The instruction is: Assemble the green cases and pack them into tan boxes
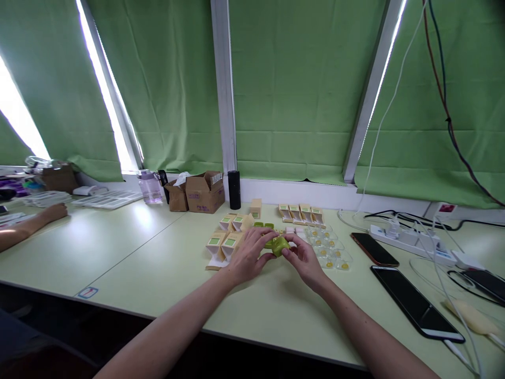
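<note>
A small, rounded, glossy green case (280, 246) is held a little above the table between my two hands. My right hand (306, 263) grips it from the right, with the thumb on its near side. From the left, the fingertips of my left hand (249, 255) close on its edge, the index finger along the top. More green cases (263, 225) sit just behind and are partly hidden by my fingers. Clear plastic trays with yellow round pieces (324, 252) lie right of my right hand. Folded cardboard boxes with green windows (216, 242) stand beside my left hand.
Behind are another row of cardboard boxes (301, 212), a black cylinder (234, 190) and an open carton (205, 192). Phones (416, 302) and a power strip (410, 243) with cables lie right. Another person's hand (54, 211) rests far left. The table's front edge (232, 335) runs below my forearms.
</note>
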Demonstrator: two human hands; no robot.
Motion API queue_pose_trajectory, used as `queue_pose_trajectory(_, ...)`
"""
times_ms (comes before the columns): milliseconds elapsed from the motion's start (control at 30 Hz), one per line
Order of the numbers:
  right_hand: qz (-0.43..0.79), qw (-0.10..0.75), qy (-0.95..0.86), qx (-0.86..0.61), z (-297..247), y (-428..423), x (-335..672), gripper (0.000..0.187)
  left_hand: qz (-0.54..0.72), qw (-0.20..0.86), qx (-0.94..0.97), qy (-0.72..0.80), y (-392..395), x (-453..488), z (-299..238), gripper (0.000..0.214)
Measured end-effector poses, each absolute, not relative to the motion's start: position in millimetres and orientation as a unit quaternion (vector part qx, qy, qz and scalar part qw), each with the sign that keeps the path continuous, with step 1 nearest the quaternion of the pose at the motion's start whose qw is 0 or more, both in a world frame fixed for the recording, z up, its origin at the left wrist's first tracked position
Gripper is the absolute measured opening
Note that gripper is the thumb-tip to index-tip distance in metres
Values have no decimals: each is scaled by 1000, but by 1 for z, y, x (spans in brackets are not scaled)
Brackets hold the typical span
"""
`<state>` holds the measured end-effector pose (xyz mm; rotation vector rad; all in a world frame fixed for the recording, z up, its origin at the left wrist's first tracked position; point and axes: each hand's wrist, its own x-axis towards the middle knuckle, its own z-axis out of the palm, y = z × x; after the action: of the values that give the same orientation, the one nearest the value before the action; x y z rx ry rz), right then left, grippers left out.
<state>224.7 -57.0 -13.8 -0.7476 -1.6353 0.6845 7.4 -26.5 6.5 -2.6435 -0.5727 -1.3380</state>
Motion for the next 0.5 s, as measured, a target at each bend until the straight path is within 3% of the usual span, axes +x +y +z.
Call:
queue_pose_trajectory(133, 242, 561, -715, -340, -12, -58, 225, 39, -415, 39, -890, -183, -32, 10, 9, 51)
queue_pose_trajectory(300, 111, 562, -718, -396, -12, -56, 231, 29, -493, -89, -841, -205, -19, 11, -1, 45)
queue_pose_trajectory(400, -20, 491, -764, -419, -19, -50, 234, 18, -543, -189, -786, -226, -4, 9, -9, 41)
queue_pose_trajectory(500, -114, 392, -802, -436, -29, -48, 234, 24, -559, -307, -737, -224, 4, 8, -11, 47)
